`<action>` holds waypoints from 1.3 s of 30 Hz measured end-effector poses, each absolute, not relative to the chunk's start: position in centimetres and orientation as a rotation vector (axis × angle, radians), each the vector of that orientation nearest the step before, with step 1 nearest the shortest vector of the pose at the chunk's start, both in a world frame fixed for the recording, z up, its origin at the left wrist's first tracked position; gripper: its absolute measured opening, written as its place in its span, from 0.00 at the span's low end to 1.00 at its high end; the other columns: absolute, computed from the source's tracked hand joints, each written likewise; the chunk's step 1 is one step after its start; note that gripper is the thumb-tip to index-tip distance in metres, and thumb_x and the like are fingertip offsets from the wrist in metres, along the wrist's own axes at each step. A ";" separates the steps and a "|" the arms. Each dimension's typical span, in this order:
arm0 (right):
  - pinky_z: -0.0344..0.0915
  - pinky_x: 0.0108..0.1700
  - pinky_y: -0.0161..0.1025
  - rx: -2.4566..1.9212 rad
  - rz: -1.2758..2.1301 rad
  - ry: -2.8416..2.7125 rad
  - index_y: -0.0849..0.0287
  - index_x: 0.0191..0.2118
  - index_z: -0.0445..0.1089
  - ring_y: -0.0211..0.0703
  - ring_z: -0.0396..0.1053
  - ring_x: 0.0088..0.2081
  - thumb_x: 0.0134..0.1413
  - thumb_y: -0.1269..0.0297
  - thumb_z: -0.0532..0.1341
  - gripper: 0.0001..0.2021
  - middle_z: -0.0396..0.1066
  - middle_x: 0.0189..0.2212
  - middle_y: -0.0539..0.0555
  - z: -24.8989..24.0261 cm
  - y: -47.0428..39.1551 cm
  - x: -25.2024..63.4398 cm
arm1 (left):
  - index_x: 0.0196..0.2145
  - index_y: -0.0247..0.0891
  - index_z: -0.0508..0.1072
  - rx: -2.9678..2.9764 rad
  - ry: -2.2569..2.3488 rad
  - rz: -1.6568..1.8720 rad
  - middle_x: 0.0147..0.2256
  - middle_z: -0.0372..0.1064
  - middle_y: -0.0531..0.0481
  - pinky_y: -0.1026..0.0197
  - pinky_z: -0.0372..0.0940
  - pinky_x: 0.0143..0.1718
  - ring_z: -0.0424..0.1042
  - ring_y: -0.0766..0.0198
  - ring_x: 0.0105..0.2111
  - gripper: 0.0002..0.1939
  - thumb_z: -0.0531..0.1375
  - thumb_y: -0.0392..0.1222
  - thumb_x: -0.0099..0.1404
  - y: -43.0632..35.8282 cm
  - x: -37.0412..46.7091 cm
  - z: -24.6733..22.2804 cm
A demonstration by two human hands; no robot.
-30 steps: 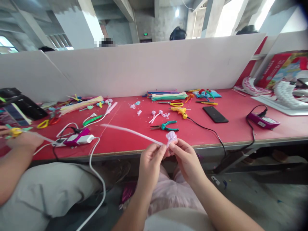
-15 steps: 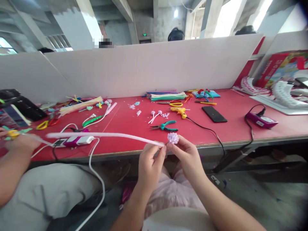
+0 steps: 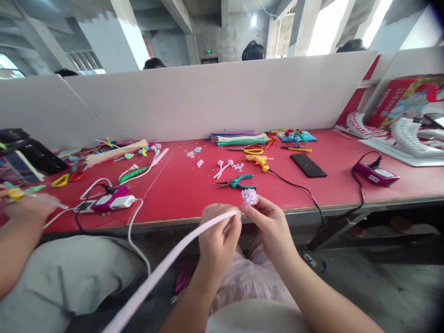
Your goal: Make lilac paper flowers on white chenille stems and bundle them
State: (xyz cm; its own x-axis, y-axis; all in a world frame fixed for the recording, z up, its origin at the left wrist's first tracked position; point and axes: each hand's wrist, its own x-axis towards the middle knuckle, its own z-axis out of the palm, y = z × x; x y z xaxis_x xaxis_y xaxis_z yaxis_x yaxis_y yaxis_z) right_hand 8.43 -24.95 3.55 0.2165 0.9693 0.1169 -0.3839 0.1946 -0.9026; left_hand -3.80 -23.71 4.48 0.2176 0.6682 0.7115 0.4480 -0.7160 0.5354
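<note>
My left hand (image 3: 219, 236) pinches one end of a long, pale pink pipe cleaner (image 3: 173, 254), whose free length bows down toward the lower left. Close beside it, my right hand (image 3: 268, 222) is closed with thumb and fingers on the underside of a small lilac fluffy flower head (image 3: 249, 196). The two sets of fingertips nearly meet below the flower; the join between pipe cleaner and flower is hidden by them. Just beyond the hands lie teal-handled pliers (image 3: 237, 182) and two small lilac flowers on pale stems (image 3: 224, 168).
On the red table (image 3: 180, 185) lie a yellow glue gun (image 3: 258, 162), a black phone (image 3: 308, 165), yellow-handled scissors (image 3: 253, 151) and bundled pipe cleaners (image 3: 241, 139). A power strip (image 3: 107, 202) with cords is at left, near a co-worker's hand (image 3: 33, 206). A white partition (image 3: 222, 97) stands behind.
The pipe cleaner's free end has swung from pointing left across the table to down toward the lower left. My left hand has turned slightly; my right hand stays nearly in place.
</note>
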 end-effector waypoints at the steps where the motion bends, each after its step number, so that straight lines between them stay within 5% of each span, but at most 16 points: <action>1: 0.60 0.36 0.36 -0.877 1.123 -0.854 0.57 0.32 0.73 0.39 0.63 0.29 0.47 0.61 0.67 0.07 0.69 0.27 0.49 3.6 -25.1 8.5 | 0.29 0.38 0.71 2.252 1.066 1.512 0.28 0.71 0.50 0.59 0.61 0.38 0.68 0.62 0.30 0.07 0.55 0.33 0.63 -23.9 -3.8 4.5; 6: 0.60 0.38 0.38 -0.901 1.089 -0.945 0.56 0.34 0.73 0.41 0.63 0.32 0.51 0.62 0.64 0.05 0.67 0.29 0.50 3.8 -25.6 8.8 | 0.30 0.37 0.75 1.680 1.063 1.313 0.31 0.75 0.49 0.61 0.64 0.38 0.72 0.61 0.33 0.06 0.58 0.39 0.62 -24.5 -3.7 4.9; 11: 0.60 0.36 0.39 -0.876 1.075 -1.019 0.56 0.31 0.73 0.41 0.62 0.30 0.52 0.60 0.63 0.05 0.64 0.25 0.50 3.9 -26.1 8.8 | 0.24 0.35 0.75 1.089 0.867 1.118 0.22 0.72 0.50 0.64 0.64 0.32 0.70 0.64 0.26 0.11 0.61 0.43 0.60 -24.2 -4.0 5.6; 21: 0.62 0.28 0.38 -0.612 1.328 -0.979 0.56 0.30 0.72 0.38 0.64 0.22 0.53 0.62 0.62 0.05 0.65 0.22 0.48 4.2 -26.0 8.7 | 0.17 0.34 0.69 0.853 0.616 0.972 0.17 0.64 0.54 0.68 0.57 0.26 0.61 0.71 0.21 0.17 0.59 0.41 0.62 -24.3 -3.2 5.8; 30: 0.60 0.28 0.35 -0.689 1.241 -0.906 0.57 0.29 0.70 0.34 0.62 0.21 0.51 0.62 0.64 0.05 0.64 0.21 0.46 4.1 -25.7 8.8 | 0.26 0.36 0.75 1.067 0.730 1.005 0.22 0.70 0.53 0.66 0.62 0.35 0.69 0.68 0.27 0.09 0.60 0.39 0.62 -24.2 -3.7 5.4; 39: 0.59 0.33 0.34 -0.824 1.107 -0.806 0.58 0.30 0.70 0.35 0.60 0.28 0.47 0.66 0.67 0.05 0.65 0.24 0.46 2.9 -25.4 8.2 | 0.31 0.38 0.74 2.005 1.013 1.313 0.31 0.72 0.50 0.61 0.62 0.41 0.70 0.62 0.35 0.07 0.56 0.35 0.64 -24.3 -3.4 4.4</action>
State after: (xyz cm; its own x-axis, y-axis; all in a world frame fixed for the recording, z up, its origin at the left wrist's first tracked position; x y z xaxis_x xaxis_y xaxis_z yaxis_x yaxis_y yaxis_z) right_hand 8.20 -25.36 2.85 0.2456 0.9596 0.1375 -0.4251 0.2341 -0.8744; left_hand -3.39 -24.27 4.44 0.2454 0.8166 0.5225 0.2980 -0.5764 0.7609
